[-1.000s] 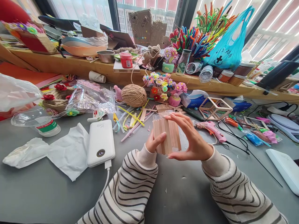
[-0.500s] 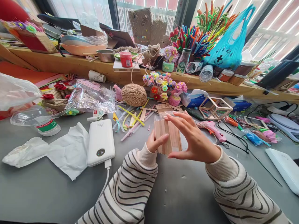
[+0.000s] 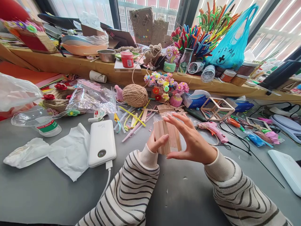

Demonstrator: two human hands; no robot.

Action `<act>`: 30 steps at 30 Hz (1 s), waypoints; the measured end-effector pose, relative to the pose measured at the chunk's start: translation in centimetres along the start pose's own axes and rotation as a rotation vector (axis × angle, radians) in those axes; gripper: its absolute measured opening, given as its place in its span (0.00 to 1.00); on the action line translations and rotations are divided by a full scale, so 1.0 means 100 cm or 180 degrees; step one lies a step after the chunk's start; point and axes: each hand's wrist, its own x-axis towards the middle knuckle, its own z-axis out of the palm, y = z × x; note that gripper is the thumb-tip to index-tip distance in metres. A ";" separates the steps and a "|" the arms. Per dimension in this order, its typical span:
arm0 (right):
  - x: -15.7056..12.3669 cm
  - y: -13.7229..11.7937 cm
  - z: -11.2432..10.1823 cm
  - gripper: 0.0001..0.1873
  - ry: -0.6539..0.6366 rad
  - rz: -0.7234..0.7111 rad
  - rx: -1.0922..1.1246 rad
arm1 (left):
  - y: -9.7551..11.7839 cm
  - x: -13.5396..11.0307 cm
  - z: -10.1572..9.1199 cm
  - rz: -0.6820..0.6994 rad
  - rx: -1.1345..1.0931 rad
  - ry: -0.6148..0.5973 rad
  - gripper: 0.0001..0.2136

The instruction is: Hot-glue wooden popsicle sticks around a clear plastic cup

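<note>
A small piece covered with flat wooden craft sticks is between my hands above the table, with clear plastic showing along its top edge. My left hand grips its left side, the thumb lying across the front sticks and the other fingers hidden behind. From the right, my right hand spans it, fingertips at the upper edge and thumb at the lower edge. Just beyond lie loose craft sticks. A pink glue gun rests to the right of my right hand.
On the left are a white power bank with a cable and a crumpled white tissue. A twine ball, colourful flowers and a wooden stick frame stand behind. Black cords run across the right side.
Both hands and the stick-covered piece have shifted slightly left and up. My right hand has moved a little further left than my left, keeping its spread around the piece.
</note>
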 end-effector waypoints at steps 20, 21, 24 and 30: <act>0.023 0.088 0.054 0.14 -0.0335 0.2053 -0.0944 | 0.001 0.008 -0.017 0.0199 -0.0159 0.1740 0.32; 0.029 0.090 0.059 0.14 -0.0391 0.2133 -0.0980 | 0.002 0.007 -0.016 0.0197 -0.0138 0.1768 0.32; 0.040 0.099 0.066 0.16 -0.0433 0.2494 -0.1150 | 0.002 0.004 -0.015 0.0134 -0.0116 0.1764 0.31; 0.044 0.117 0.058 0.18 -0.0535 0.2996 -0.1436 | 0.004 0.003 -0.015 0.0161 -0.0146 0.1637 0.32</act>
